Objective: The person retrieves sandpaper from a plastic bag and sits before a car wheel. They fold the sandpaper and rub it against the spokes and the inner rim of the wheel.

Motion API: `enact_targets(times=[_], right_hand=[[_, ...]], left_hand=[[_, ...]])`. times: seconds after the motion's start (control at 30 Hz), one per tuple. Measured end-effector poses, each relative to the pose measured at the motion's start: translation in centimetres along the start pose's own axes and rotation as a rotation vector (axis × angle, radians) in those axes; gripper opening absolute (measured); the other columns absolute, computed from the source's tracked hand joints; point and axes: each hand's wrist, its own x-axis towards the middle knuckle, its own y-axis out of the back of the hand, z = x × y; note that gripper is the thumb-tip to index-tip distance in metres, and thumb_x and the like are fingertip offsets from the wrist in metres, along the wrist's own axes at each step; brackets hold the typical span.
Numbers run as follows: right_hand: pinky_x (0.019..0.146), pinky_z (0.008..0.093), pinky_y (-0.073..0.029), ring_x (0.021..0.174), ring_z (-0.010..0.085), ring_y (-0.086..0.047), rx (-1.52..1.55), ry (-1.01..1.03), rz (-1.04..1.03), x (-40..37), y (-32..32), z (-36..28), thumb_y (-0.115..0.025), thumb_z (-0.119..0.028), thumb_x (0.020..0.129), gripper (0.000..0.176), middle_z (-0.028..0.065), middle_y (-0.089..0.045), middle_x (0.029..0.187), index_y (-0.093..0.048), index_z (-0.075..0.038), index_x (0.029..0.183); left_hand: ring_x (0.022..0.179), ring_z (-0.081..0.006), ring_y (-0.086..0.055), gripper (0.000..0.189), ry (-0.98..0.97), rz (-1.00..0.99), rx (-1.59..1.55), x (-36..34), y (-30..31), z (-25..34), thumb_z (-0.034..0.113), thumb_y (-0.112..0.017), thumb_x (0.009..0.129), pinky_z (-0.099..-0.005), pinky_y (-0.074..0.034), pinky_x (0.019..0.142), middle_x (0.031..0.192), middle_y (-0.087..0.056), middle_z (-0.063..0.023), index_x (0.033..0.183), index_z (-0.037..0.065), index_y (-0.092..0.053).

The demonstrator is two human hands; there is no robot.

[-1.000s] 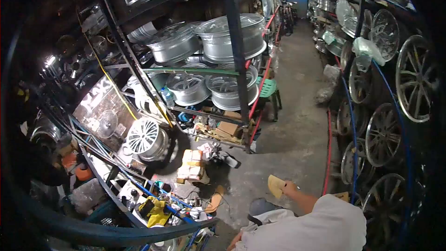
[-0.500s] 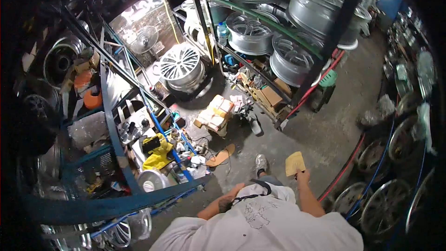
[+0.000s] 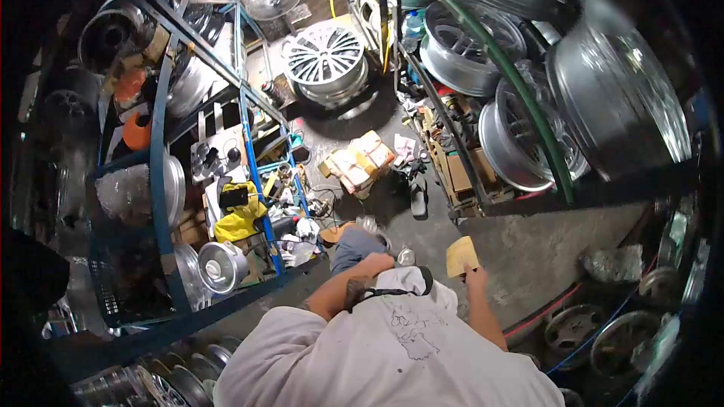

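My right hand (image 3: pixel 473 274) grips the lower edge of a tan-yellow sheet (image 3: pixel 461 256), like sandpaper or stiff paper, out to the right over the floor. My left hand (image 3: pixel 376 262) is in front of my body, close to my grey-clad leg (image 3: pixel 354 247); its fingers are too small and partly hidden to make out. Ahead of me is a low seat (image 3: pixel 357 162) wrapped in taped cardboard or padding. Beyond it, a multi-spoke silver alloy wheel (image 3: pixel 325 56) lies face up on top of another rim (image 3: pixel 332 90), under bright light.
On the left, a blue metal rack (image 3: pixel 252 166) carries a yellow cloth (image 3: pixel 240 218), tools and clutter. At right, a green-barred rack (image 3: pixel 494 49) holds large rims (image 3: pixel 615 98). A dark slipper (image 3: pixel 419 200) lies on the floor. More wheels (image 3: pixel 575 327) and hoses line the lower right.
I have moved forward, and the seat and wheel stand appear nearer. One leg has swung forward. The sheet stays in my right hand.
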Motion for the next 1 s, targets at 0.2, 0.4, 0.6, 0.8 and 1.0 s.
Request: enact_targets(times=[0.2,0.4,0.6,0.8,1.0], right_hand=[[0.074,0.0391,-0.056,0.083,0.0266,-0.074,-0.325,0.140,-0.182,5.3,-5.5,-6.1,-0.079,-0.021,0.086,0.036,0.0183,-0.077,0.096,-0.073,0.005,0.110],[0.070,0.0370,-0.054,0.078,0.0190,-0.069,-0.276,0.320,-0.132,17.6,-13.7,-15.7,-0.079,-0.019,0.086,0.033,0.0120,-0.075,0.091,-0.072,0.006,0.106],[0.062,0.0354,-0.053,0.072,0.0174,-0.066,-0.243,0.499,-0.246,24.6,-22.3,-33.0,-0.072,-0.020,0.096,0.028,0.0074,-0.072,0.093,-0.070,0.004,0.110],[0.083,0.0337,-0.053,0.090,0.0188,-0.068,-0.243,0.594,-0.381,26.8,-31.0,-46.8,-0.069,-0.019,0.097,0.032,0.0087,-0.073,0.106,-0.067,0.005,0.118],[0.084,0.0359,-0.053,0.090,0.0233,-0.071,-0.544,0.748,-0.386,32.9,-39.6,-55.1,-0.071,-0.019,0.094,0.034,0.0130,-0.075,0.102,-0.068,0.006,0.117]], left_hand=[[0.098,-0.0377,-0.072,0.029,0.080,0.472,-0.575,-1.4,8.0,-5.1,0.030,-0.064,0.094,-0.0470,-0.056,0.084,0.103,-0.075,-0.0192,0.110,0.010,-0.077],[0.093,-0.0329,-0.074,0.029,0.195,0.857,-1.169,1.8,13.5,-16.0,0.027,-0.063,0.094,-0.0437,-0.056,0.081,0.098,-0.076,-0.0181,0.105,0.004,-0.077],[0.098,-0.0331,-0.073,0.029,0.367,0.809,-0.945,2.3,22.1,-21.5,0.028,-0.062,0.089,-0.0434,-0.057,0.088,0.101,-0.077,-0.0170,0.101,0.008,-0.079],[0.097,-0.0323,-0.075,0.028,0.412,0.841,-1.256,2.6,24.0,-23.9,0.029,-0.069,0.088,-0.0406,-0.057,0.089,0.102,-0.077,-0.0167,0.102,0.007,-0.080],[0.090,-0.0178,-0.070,0.032,0.196,0.675,-1.722,8.4,30.8,-26.7,0.032,-0.068,0.095,-0.0357,-0.055,0.085,0.099,-0.078,-0.0081,0.103,0.003,-0.079]])
